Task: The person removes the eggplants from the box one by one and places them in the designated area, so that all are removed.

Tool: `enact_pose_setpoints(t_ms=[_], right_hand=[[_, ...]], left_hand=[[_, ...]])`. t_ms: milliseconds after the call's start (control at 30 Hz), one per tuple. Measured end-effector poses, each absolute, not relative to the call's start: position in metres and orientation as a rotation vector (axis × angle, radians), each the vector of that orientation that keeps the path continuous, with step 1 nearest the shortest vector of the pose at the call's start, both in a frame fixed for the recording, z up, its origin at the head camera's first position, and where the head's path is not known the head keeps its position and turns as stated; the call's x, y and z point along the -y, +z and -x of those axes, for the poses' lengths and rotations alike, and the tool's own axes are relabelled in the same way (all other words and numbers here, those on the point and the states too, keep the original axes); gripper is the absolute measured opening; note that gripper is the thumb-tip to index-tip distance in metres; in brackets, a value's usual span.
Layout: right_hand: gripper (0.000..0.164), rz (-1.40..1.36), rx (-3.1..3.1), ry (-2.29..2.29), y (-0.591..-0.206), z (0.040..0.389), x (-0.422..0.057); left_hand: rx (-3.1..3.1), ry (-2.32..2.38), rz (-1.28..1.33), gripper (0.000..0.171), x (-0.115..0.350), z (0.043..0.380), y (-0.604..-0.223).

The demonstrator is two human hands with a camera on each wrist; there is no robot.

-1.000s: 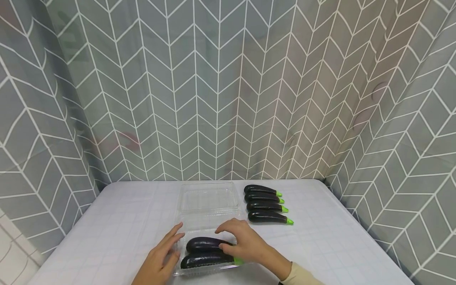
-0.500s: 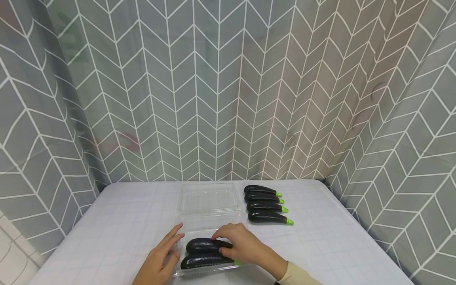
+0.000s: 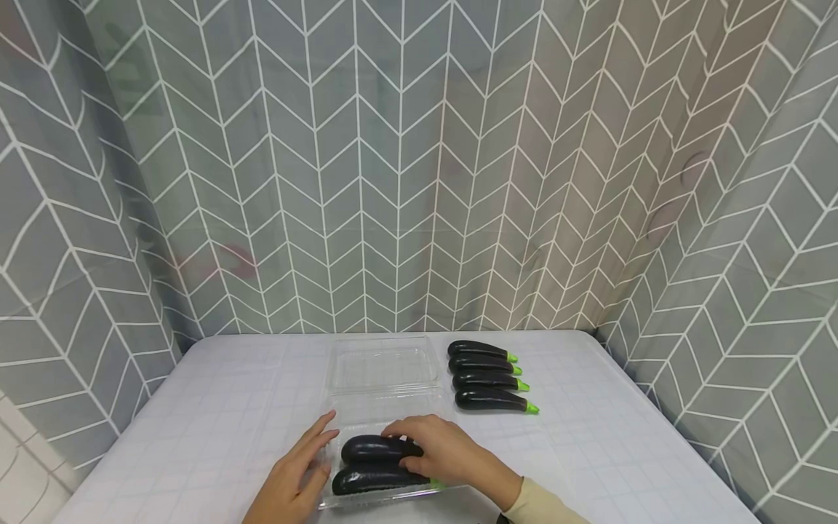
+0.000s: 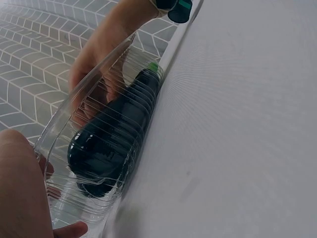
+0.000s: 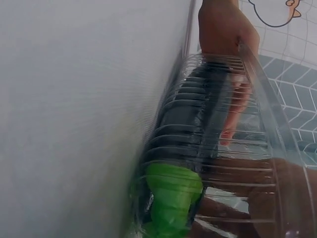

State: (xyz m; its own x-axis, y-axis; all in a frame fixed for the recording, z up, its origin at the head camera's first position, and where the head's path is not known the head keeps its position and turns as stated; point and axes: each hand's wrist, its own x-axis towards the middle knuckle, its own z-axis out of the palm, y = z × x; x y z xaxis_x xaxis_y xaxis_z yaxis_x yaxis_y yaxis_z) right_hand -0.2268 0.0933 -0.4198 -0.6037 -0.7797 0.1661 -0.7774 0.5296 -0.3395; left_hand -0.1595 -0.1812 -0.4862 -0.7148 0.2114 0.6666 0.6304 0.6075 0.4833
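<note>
A clear plastic clamshell container (image 3: 386, 498) lies open at the table's near edge, its lid (image 3: 382, 364) folded back flat behind it. Side by side in its base are two dark eggplants, a rear eggplant (image 3: 366, 448) and a front eggplant (image 3: 373, 480). My right hand (image 3: 448, 451) reaches in from the right and grips the stem end of the rear eggplant, thumb on the near side and fingers on the far side. My left hand (image 3: 291, 473) rests at the container's left side with fingers extended. Through the ribbed wall, a green stem (image 5: 173, 193) shows in the right wrist view.
Several more eggplants (image 3: 487, 380) with bright green stems lie in a row right of the lid. A white cloth covers the table (image 3: 229, 407). Grey chevron-patterned curtains (image 3: 380, 182) stand behind it and along both sides.
My right hand has lowered and shifted slightly left, its fingers closing around the rear eggplant. The left hand has stayed in place at the container's side.
</note>
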Motion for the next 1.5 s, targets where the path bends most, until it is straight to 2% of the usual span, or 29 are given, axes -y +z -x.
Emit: enact_pose_setpoints(t_ms=[267,533,1500], right_hand=[[0.040,1.343,-2.761,-0.670,-0.422,0.226,-0.094],[0.038,1.443,-2.730,-0.843,-0.429,0.231,-0.097],[0.040,1.511,-2.667,-1.033,-0.427,0.232,-0.099]], left_hand=[[2.253,-0.976,0.679,0.050,0.182,0.160,-0.486],[2.169,-0.949,0.760,0.053,0.185,0.164,-0.490],[2.261,-0.973,0.671,0.052,0.182,0.160,-0.486]])
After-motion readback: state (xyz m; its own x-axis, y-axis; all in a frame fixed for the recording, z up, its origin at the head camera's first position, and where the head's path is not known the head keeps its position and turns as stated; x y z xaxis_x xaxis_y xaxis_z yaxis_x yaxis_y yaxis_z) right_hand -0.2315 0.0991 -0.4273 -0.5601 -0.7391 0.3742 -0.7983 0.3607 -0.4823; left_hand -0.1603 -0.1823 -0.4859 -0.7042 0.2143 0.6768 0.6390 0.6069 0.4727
